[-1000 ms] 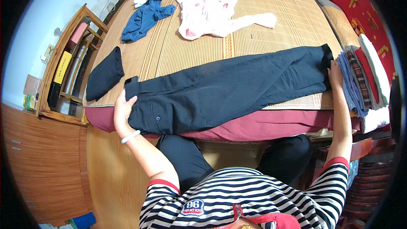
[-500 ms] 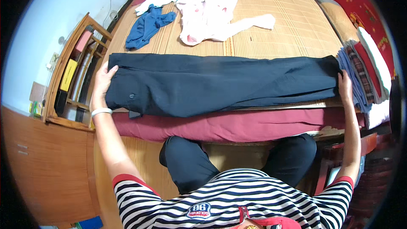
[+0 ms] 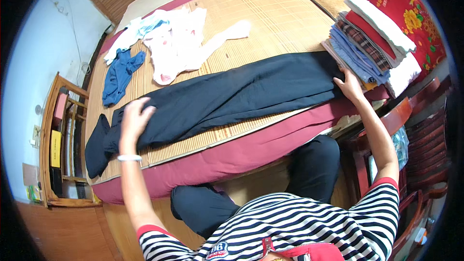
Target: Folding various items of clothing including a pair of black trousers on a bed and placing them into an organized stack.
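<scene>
Right grip (image 3: 350, 86) touches black trousers (image 3: 232, 92) at hem, hold unclear; left grip (image 3: 133, 123), loosely spread, over waist.

Left grip (image 3: 134, 122) spread, right grip (image 3: 350, 87), thumb extended

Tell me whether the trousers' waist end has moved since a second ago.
Yes: the waist end has moved left, nearer the left edge of the mat.
</scene>
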The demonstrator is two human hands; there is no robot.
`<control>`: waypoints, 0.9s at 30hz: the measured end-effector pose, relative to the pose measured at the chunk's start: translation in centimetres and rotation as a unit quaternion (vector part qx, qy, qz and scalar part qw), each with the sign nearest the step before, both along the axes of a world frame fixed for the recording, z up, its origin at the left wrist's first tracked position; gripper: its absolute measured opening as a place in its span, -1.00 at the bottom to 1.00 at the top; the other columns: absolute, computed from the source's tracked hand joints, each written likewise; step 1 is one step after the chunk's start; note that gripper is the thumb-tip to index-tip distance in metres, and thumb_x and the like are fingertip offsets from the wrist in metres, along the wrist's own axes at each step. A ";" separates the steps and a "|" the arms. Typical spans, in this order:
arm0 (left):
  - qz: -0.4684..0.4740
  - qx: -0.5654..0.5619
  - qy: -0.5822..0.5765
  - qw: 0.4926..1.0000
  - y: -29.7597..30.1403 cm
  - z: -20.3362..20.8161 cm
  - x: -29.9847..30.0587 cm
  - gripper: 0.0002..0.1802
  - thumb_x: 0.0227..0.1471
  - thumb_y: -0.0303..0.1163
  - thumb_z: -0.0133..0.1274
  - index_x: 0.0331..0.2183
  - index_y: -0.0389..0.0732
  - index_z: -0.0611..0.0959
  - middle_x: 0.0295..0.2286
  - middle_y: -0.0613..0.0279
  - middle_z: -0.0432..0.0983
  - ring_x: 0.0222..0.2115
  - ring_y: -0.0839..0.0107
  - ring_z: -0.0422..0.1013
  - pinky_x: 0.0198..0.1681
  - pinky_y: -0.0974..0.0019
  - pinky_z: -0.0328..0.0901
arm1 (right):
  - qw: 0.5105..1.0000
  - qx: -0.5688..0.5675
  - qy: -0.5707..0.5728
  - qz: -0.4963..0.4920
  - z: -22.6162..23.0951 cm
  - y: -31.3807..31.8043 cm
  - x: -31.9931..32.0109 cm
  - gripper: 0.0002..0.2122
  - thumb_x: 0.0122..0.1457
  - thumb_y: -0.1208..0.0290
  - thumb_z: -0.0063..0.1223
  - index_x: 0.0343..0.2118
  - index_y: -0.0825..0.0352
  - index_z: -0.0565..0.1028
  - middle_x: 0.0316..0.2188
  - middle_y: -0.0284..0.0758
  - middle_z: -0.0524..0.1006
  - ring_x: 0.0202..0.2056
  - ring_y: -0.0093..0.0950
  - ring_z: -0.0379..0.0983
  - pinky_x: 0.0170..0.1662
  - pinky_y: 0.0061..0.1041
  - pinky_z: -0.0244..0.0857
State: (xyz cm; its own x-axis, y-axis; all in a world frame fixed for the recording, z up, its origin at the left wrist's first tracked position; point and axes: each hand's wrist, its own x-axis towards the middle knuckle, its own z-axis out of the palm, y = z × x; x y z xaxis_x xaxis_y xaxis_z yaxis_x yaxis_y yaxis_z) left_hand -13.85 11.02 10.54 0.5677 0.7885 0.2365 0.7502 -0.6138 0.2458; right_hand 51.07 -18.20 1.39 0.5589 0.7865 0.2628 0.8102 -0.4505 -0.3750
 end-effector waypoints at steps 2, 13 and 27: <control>-0.082 -0.037 -0.039 0.995 -4.9 -0.3 4.6 -0.45 -0.13 -0.18 0.27 -0.11 -0.28 0.63 -0.13 -0.04 0.55 -0.08 0.02 0.45 0.05 0.11 0.30 | 0.999 0.015 0.027 -0.027 -0.4 0.3 0.5 -0.46 0.09 0.23 0.23 0.04 0.50 0.37 -0.02 0.06 0.49 0.05 -0.06 0.41 0.11 -0.26 0.26; 0.029 -0.064 -0.133 0.989 -7.3 -2.7 5.8 -0.72 0.10 -0.26 0.10 -0.41 -0.31 0.65 -0.45 -0.01 0.55 -0.42 0.05 0.48 -0.31 0.19 0.33 | 0.989 0.061 0.127 -0.035 -1.6 0.7 2.1 -0.72 0.06 0.33 0.23 -0.23 0.41 0.53 -0.28 -0.03 0.59 -0.19 -0.20 0.54 -0.10 -0.29 0.36; -0.115 0.137 -0.090 0.980 -11.5 -2.8 13.1 -0.81 -0.20 -0.41 0.27 -0.41 -0.17 0.65 -0.39 0.18 0.47 -0.27 0.15 0.40 -0.14 0.15 0.29 | 0.953 0.253 0.149 -0.073 -2.4 1.6 3.1 -0.80 0.19 0.30 0.12 -0.32 0.37 0.51 -0.49 -0.27 0.52 -0.39 -0.46 0.43 -0.25 -0.43 0.31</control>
State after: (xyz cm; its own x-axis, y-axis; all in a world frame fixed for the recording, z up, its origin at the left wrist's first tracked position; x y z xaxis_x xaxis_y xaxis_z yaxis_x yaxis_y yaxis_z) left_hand -0.74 -0.47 7.77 0.6521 0.5378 0.5343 0.5440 -0.8229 0.1643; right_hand 54.16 -16.61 -0.99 0.7625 0.5089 0.3996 0.5756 -0.2514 -0.7781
